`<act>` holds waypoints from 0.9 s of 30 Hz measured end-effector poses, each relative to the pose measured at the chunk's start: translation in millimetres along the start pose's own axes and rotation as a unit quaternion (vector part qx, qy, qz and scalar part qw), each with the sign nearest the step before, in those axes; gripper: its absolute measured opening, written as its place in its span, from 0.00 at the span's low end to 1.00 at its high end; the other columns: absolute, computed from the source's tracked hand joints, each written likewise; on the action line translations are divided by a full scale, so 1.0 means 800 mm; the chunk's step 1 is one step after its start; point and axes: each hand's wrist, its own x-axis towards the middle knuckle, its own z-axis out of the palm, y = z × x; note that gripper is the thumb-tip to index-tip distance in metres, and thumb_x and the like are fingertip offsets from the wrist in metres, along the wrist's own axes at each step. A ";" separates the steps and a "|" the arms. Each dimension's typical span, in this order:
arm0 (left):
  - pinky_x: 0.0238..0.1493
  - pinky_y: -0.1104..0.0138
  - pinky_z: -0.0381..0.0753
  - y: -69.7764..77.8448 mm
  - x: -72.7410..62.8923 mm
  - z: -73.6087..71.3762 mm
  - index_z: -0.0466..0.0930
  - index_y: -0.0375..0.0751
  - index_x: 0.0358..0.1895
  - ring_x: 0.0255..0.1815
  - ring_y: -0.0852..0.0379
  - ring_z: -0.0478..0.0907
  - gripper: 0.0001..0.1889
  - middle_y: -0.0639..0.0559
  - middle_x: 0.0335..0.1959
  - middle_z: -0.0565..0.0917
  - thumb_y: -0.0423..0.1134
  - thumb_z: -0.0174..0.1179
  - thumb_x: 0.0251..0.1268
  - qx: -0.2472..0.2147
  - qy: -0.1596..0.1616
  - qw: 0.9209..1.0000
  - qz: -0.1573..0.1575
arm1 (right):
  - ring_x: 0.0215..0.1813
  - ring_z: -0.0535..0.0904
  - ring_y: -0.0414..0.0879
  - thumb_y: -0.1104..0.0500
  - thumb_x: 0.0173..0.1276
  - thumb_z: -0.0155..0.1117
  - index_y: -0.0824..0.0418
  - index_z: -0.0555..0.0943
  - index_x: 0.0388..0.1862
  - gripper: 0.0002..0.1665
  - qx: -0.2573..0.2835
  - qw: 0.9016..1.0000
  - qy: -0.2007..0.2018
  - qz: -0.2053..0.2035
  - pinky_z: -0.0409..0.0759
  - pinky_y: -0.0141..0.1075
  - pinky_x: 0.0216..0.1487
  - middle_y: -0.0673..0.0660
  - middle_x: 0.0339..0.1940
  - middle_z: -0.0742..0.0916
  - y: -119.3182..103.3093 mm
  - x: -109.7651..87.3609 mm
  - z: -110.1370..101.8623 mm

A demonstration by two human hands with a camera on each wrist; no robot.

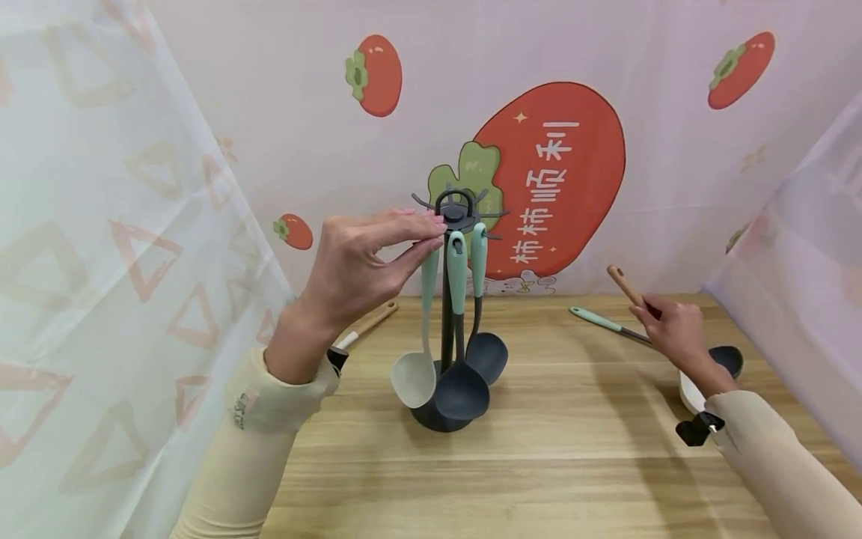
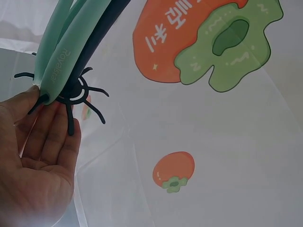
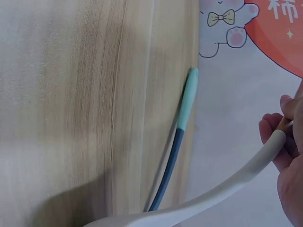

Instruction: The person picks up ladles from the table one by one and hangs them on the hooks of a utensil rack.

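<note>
A dark utensil rack (image 1: 447, 299) with hooks around its top stands mid-table. From it hang a light grey ladle (image 1: 414, 380) and two dark-headed utensils, the front ladle (image 1: 462, 391) and the rear one (image 1: 488, 358), all mint-handled. My left hand (image 1: 367, 258) pinches the rack's top at a hook; in the left wrist view its thumb touches the end of a mint handle (image 2: 64, 54). On the right, my right hand (image 1: 676, 329) grips a white utensil by its wooden handle (image 1: 626, 286). The utensil's white neck (image 3: 236, 177) curves downward; my wrist partly hides its head.
Behind my right hand lies a mint-handled utensil (image 1: 595, 320), its dark head (image 1: 727, 361) partly covered. Another wooden-handled utensil (image 1: 370, 322) lies behind my left wrist. Printed cloth walls (image 1: 269, 97) enclose the wooden table (image 1: 539, 479) at the back and sides.
</note>
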 end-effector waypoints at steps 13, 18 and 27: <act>0.60 0.62 0.87 0.000 -0.001 0.001 0.92 0.32 0.48 0.51 0.49 0.91 0.11 0.43 0.45 0.93 0.28 0.76 0.61 0.005 0.003 1.000 0.002 | 0.27 0.60 0.12 0.70 0.55 0.82 0.72 0.91 0.42 0.14 0.009 0.997 0.076 0.009 0.62 0.22 0.20 0.65 0.22 0.88 0.011 -0.011 -0.025; 0.60 0.62 0.87 -0.001 0.000 0.002 0.93 0.32 0.47 0.51 0.49 0.91 0.10 0.43 0.45 0.93 0.29 0.75 0.63 0.000 0.005 1.000 0.007 | 0.33 0.62 0.07 0.73 0.55 0.80 0.74 0.90 0.43 0.15 0.027 0.993 0.108 0.046 0.62 0.14 0.28 0.71 0.28 0.89 0.011 -0.019 -0.037; 0.59 0.62 0.88 -0.001 -0.001 0.002 0.93 0.33 0.47 0.51 0.49 0.91 0.11 0.43 0.45 0.93 0.28 0.75 0.62 0.006 0.004 1.000 0.006 | 0.32 0.68 0.06 0.74 0.57 0.78 0.73 0.91 0.44 0.14 0.060 0.989 0.117 0.063 0.60 0.11 0.28 0.20 0.34 0.77 0.014 -0.020 -0.056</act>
